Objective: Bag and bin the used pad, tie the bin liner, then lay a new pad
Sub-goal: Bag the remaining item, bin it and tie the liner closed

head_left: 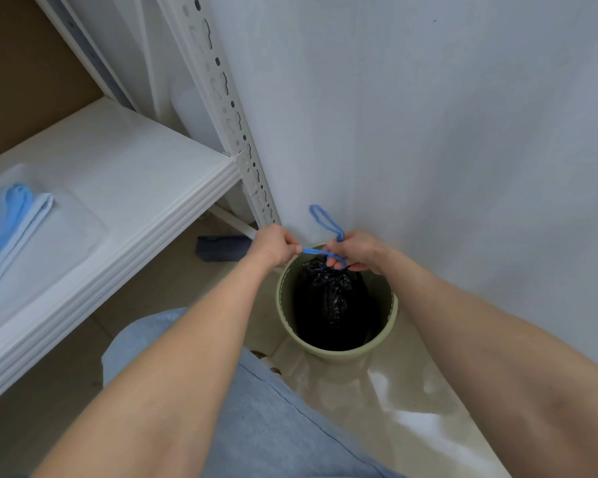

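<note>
Centrally, two bare hands work a blue drawstring over the mouth of a pale green bin, which stands on the floor close against a white wall. Left hand: narrow grip, with thumb and curled fingers pinching one end of the drawstring, which runs taut toward the right. Right hand: grip closed round the drawstring, fingers curled. A free loop of the same cord rises above this hand and shows against the wall. The hands are near each other, just above the bin's far rim, with both forearms reaching in from the lower edge. Black liner: inside the bin, its top gathered into a puckered neck directly beneath the right hand. Its contents are hidden. White shelf: to the left of the bin and higher than its rim, fixed to a perforated white upright that meets the floor just left of the left hand. Folded blue pads: at the far left on the shelf, well apart from the bin. Whether they lie in or under a clear tray cannot be told. Dark blue block: on the floor below the shelf, beside the left hand. A knee in light blue denim fills the lower centre, between the forearms.
</note>
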### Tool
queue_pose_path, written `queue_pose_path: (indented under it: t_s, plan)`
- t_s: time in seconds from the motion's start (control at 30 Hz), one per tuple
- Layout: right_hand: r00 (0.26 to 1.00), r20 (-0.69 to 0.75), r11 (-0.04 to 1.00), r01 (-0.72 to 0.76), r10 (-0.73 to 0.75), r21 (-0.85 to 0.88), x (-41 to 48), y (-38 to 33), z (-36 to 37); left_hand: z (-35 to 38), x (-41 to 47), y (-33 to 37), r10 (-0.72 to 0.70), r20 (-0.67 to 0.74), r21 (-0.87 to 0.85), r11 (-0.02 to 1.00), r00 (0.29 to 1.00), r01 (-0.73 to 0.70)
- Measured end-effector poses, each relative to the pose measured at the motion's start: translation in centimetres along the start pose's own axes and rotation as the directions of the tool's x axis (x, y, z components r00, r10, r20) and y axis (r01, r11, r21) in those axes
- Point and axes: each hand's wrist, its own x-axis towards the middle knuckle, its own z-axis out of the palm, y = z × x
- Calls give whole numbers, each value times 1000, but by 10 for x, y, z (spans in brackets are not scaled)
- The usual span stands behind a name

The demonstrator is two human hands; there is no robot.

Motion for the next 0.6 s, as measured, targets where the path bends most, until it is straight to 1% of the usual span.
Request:
queue_pose_path:
  t_s: [0.03, 0.07, 0.1, 0.17, 0.2, 0.23, 0.27, 0.3, 0.33, 0.37, 0.4, 0.47, 0.6]
  plan:
    - [1000, 1, 1000, -14, 14, 24, 0, -1, 0, -4, -2, -2, 6, 24, -16, 1000, 1000, -6]
    - [999, -7, 999, -32, 32, 29, 1, -1, 0, -9, -5, -3, 30, 89, -46, 999, 996, -26]
    - [999, -22, 999, -43, 43, 23, 2, -2, 0, -12, -8, -3, 44, 199, -90, 996, 979, -26]
    - [998, -58, 999, -31, 32, 11, 4, 0, 1, -17, -17, -2, 53, 437, -151, 988, 898, 15]
    - [998, -63, 1000, -11, 11, 6, 6, 1, 1, -17, -21, -1, 47, 507, -146, 989, 861, 32]
    - [998, -58, 1000, 13, -13, -6, 7, 2, 2, -17, -23, 0, 35, 528, -122, 992, 848, 35]
    - [998, -48, 999, 29, -31, -30, 6, 3, 2, -14, -24, 3, 27, 501, -106, 994, 865, 30]
    - [998, -37, 997, 45, -47, -61, 6, 3, 2, -9, -22, 6, 34, 420, -109, 994, 907, 14]
    - [998, -28, 994, 60, -63, -94, 4, 3, 3, -2, -18, 8, 59, 301, -132, 991, 952, -20]
    - [996, -24, 989, 85, -88, -119, 5, 3, 3, 4, -14, 11, 86, 188, -155, 986, 979, -57]
    - [993, -23, 985, 112, -116, -134, 5, 3, 4, 11, -12, 14, 102, 126, -189, 979, 987, -77]
    - [985, -34, 975, 160, -167, -156, 8, 3, 6, 25, -11, 21, 109, 139, -238, 968, 984, -74]
    - [961, -108, 941, 222, -256, -255, 13, 8, 12, 42, -9, 25, 47, 114, -265, 964, 992, -15]
